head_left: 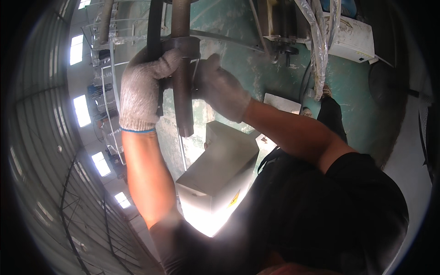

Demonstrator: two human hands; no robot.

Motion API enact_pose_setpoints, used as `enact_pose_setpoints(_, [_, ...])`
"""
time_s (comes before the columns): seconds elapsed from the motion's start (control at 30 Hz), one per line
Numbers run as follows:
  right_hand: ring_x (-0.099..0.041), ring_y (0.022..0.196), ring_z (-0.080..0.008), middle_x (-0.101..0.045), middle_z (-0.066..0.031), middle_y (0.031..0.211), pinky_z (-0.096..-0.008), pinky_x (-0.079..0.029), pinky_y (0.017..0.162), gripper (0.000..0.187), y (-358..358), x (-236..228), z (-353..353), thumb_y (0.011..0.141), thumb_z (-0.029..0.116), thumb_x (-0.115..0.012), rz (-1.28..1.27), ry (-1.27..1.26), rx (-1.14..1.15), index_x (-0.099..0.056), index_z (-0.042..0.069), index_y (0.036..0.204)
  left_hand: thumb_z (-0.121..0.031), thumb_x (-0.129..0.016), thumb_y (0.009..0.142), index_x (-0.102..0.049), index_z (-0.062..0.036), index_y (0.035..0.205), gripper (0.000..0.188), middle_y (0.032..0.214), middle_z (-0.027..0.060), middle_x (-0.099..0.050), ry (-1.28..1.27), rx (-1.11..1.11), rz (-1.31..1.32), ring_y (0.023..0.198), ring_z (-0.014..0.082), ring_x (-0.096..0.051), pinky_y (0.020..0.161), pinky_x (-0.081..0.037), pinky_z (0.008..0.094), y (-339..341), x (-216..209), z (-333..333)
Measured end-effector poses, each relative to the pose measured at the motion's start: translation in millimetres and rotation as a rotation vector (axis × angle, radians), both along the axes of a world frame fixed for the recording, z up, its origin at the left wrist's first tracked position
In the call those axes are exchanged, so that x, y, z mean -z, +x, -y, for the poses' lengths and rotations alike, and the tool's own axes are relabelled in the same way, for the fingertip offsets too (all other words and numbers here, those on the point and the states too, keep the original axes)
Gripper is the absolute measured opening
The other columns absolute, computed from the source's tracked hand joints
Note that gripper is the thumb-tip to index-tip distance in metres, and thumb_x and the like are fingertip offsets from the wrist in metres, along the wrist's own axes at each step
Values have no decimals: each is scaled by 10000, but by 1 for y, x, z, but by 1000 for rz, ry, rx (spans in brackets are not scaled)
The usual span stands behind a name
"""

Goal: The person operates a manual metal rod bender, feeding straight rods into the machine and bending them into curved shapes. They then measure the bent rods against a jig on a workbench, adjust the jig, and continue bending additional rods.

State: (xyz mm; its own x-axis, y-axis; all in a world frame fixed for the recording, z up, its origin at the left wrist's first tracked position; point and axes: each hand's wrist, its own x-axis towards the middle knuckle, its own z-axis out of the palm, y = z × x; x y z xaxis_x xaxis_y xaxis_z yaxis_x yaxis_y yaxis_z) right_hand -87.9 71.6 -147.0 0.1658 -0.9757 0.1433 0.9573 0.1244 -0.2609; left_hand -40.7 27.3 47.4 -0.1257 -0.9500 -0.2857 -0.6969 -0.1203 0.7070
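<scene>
A dark metal bar (184, 103) hangs down in front of me, with a wider dark round collar (187, 45) around its upper part. My left hand (141, 91), in a whitish knit glove with a blue cuff edge, is closed at the collar's left side. Its thumb lies against the collar; its other fingers are hidden. Right of the bar, my right hand (225, 91), gloved and slightly blurred, is closed at a dark part just below the collar. Its thumb points up, and what its fingers hold is hidden. A second dark upright bar (155, 25) runs beside the left hand.
Below the bar stands a grey metal box (220, 160) with a yellow warning label. Foil-wrapped hoses (319, 50) hang at the upper right, near a white machine housing (352, 39). A dark-clothed leg (332, 114) shows on the green floor (353, 96).
</scene>
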Motion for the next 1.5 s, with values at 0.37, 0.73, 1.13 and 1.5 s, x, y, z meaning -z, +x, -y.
enact_pose_setpoints(0.37, [-614, 1424, -332, -612, -154, 1522, -542, -473, 1198, 1005, -18, -30, 5, 1039, 867, -280, -124, -257, 109, -384, 74, 1648, -258, -813, 965, -738, 32, 1311, 458, 1099, 144, -788, -27, 56, 31, 965, 268, -766, 904, -616, 400, -3, -2, -4])
enact_pose_setpoints(0.73, [-469, 1549, -406, -430, -177, 1671, -615, -382, 1292, 933, -32, -49, 3, 1077, 832, -265, -22, -101, -79, -305, 105, 1661, -345, -796, 925, -776, 59, 1171, 473, 1017, 198, -813, -109, 73, 166, 929, 300, -775, 882, -596, 423, 12, 12, 9])
enact_pose_setpoints(1.13, [-571, 1459, -365, -513, -150, 1610, -579, -466, 1198, 1052, -16, -39, -1, 986, 940, -345, -93, -85, -9, -348, 145, 1675, -417, -822, 963, -768, 55, 1184, 524, 983, 174, -811, -173, 157, 308, 835, 256, -780, 785, -638, 414, 6, 1, -6])
enact_pose_setpoints(1.5, [-507, 1425, -290, -486, -79, 1623, -535, -445, 1170, 893, 10, -28, -10, 1057, 814, -453, 84, -8, -204, -360, 176, 1676, -410, -862, 915, -767, 36, 1268, 576, 1037, 144, -809, -204, 80, 313, 922, 226, -755, 859, -607, 396, 11, 6, -2])
